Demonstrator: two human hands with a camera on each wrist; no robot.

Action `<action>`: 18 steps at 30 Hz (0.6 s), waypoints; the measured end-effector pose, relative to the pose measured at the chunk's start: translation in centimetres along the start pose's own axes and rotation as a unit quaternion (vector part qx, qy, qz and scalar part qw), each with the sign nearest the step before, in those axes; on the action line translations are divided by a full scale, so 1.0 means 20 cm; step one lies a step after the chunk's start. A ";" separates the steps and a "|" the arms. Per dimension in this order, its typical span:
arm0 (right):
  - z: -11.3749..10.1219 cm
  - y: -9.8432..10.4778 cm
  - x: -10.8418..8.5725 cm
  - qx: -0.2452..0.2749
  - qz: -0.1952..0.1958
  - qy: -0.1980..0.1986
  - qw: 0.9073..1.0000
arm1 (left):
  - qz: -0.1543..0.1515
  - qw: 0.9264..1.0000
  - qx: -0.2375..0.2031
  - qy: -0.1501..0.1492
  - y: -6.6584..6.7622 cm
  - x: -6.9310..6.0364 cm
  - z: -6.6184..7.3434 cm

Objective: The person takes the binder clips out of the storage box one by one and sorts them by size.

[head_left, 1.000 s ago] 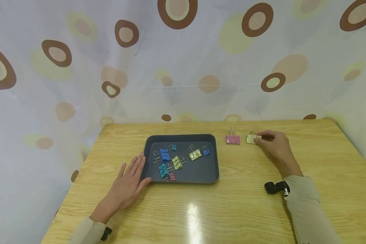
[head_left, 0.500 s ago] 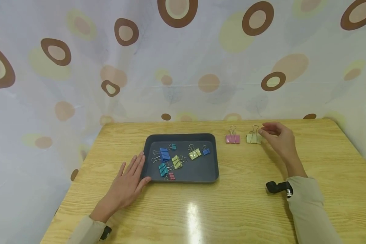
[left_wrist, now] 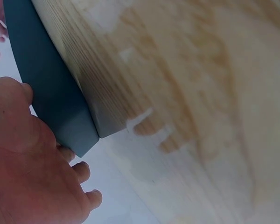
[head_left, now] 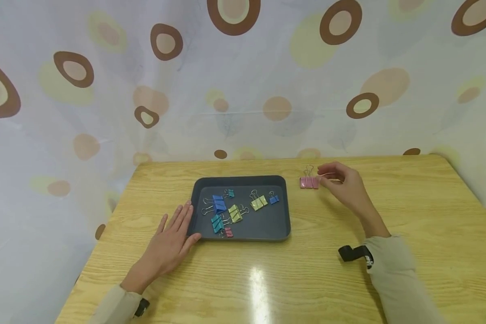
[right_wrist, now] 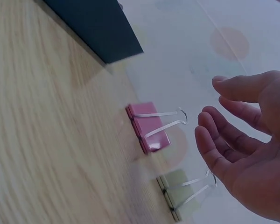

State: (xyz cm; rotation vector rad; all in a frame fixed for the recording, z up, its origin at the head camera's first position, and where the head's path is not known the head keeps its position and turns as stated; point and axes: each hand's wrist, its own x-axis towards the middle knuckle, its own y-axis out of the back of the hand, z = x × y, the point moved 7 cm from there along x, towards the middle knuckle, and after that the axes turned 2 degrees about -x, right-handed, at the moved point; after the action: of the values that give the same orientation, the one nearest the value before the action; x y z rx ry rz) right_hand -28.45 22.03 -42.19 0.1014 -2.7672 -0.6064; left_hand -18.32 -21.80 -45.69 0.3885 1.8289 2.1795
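Note:
My left hand (head_left: 167,246) lies with straight fingers against the left side of a dark grey tray (head_left: 286,209). The tray wall (left_wrist: 56,79) is also beside that hand in the left wrist view. My right hand (head_left: 347,190) hovers just right of a pink binder clip (head_left: 307,182), its fingers loosely bent and holding nothing. Seen from the right wrist, a gap separates the fingertips from the pink clip. A pale yellow binder clip (right_wrist: 178,189) stands beside the pink one there; in the head view my right hand hides it. Both clips have raised wire handles.
In the tray are a large blue clip (head_left: 218,204), two yellow clips (head_left: 259,202), (head_left: 235,213), two teal clips (head_left: 217,223), (head_left: 230,193), a small blue clip (head_left: 273,199) and a small pink clip (head_left: 228,232). A patterned cloth (head_left: 243,81) hangs behind the wooden table (head_left: 308,270).
My right hand has released the pale yellow clip, lifted away to the right, then moved left toward the pink clip. My left hand has stayed at the tray.

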 end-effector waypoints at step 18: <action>-0.23 -0.43 0.00 -0.011 -0.075 0.056 0.996 | 0.000 1.000 0.000 0.001 0.02 0.00 0.01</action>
State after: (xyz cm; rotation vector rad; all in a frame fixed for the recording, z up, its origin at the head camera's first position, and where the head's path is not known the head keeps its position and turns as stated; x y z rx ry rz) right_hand -26.97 12.37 -41.91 0.3317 -2.6595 -0.6472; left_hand -18.18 -21.63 -45.32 0.3858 1.8291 2.1803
